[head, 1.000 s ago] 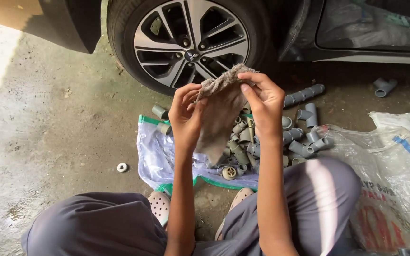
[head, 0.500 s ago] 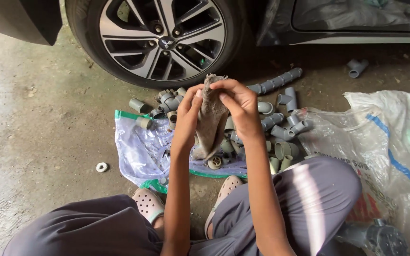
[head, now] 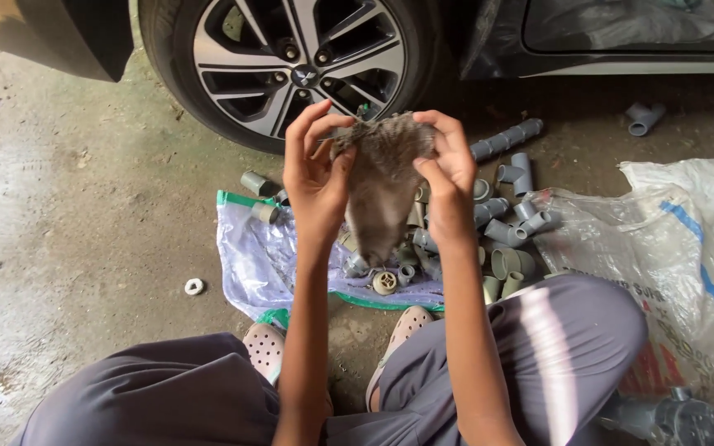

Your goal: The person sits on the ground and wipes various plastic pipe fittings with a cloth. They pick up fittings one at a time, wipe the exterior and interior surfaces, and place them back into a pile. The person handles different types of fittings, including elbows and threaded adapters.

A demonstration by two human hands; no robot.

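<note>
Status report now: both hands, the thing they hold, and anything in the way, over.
Left hand and right hand both pinch the top edge of a grey cloth, held up. Pipe fittings lie below on a plastic sheet. Nothing in the way.

I see two packages, both flat on the concrete floor [head: 84,239]. A clear plastic bag [head: 262,264] w/ green edging lies spread open just in front of my feet, grey pipe fittings [head: 502,231] piled on its right part. Right of it, touching my right knee, a big white woven sack [head: 687,248] w/ a blue stripe and red print, crumpled.
</note>
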